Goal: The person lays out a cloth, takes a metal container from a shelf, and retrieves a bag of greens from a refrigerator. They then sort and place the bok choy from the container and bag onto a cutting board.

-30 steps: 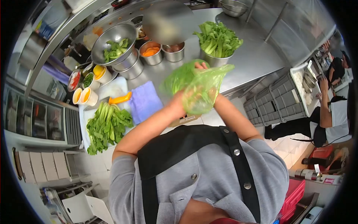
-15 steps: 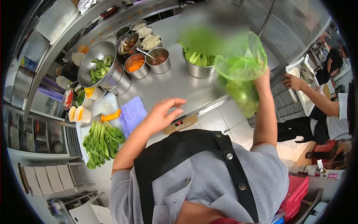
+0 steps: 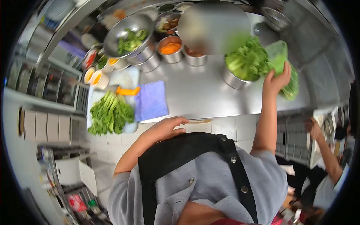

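Note:
My right hand (image 3: 276,79) is at the counter's right part, its thumb and fingers closed on the near-left side of a green plastic bag (image 3: 289,84) with leafy greens inside. Just left of it, a steel pot (image 3: 236,80) holds upright leafy greens (image 3: 247,62). Empty, with its fingers apart, my left hand (image 3: 168,128) hovers in front of the apron, short of the counter's front edge. A bunch of leafy greens (image 3: 110,114) lies on the white cutting board (image 3: 129,77), below an orange-handled knife (image 3: 128,91).
A purple cloth (image 3: 152,101) lies beside the board. Behind it stand a steel bowl of cut greens (image 3: 112,39), a pot of orange slices (image 3: 170,48) and other containers. A blurred round patch hides part of the back. At right, a co-worker's arm (image 3: 328,153) reaches over a crate.
The green bag has moved right and away from me, with my right hand, to the counter beyond the pot. My left hand has drawn slightly nearer the apron. The view has shifted.

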`<state>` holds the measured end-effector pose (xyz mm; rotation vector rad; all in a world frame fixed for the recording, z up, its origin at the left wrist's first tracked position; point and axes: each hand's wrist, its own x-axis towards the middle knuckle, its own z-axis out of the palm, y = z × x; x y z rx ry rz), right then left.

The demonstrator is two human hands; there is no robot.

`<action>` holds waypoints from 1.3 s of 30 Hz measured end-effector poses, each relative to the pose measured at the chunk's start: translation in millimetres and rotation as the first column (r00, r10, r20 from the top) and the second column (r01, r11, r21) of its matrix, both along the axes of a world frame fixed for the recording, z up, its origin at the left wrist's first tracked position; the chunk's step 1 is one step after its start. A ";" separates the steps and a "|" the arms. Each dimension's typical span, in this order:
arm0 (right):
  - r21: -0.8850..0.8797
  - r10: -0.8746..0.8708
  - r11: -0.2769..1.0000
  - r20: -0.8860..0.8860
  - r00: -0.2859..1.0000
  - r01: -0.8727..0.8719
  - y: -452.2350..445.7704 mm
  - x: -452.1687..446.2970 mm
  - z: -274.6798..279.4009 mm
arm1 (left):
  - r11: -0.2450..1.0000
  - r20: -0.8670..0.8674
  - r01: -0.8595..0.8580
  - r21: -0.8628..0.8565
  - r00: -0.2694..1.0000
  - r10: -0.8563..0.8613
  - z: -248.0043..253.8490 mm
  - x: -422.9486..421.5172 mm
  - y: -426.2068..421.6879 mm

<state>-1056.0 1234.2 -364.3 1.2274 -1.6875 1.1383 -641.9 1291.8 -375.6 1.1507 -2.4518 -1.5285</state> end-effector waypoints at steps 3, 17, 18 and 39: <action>0.390 0.478 0.819 -0.057 0.877 -0.421 26.1 82.7 -14.7 | 0.993 0.044 -0.095 -0.069 0.994 0.098 -1.3 16.7 3.8; 0.650 0.056 0.757 -0.163 0.985 0.065 -2.4 151.4 -37.1 | 0.958 -0.028 -0.192 -0.211 0.981 0.191 14.5 112.7 16.2; 0.631 0.100 0.774 -0.190 0.977 0.043 0.8 167.4 -38.9 | 0.945 -0.078 -0.212 -0.250 0.977 0.199 16.4 125.8 14.3; 0.435 0.399 0.447 0.685 0.609 -0.782 15.6 530.7 -82.9 | 0.654 -0.120 -0.756 0.022 0.647 0.753 -60.4 442.1 -55.3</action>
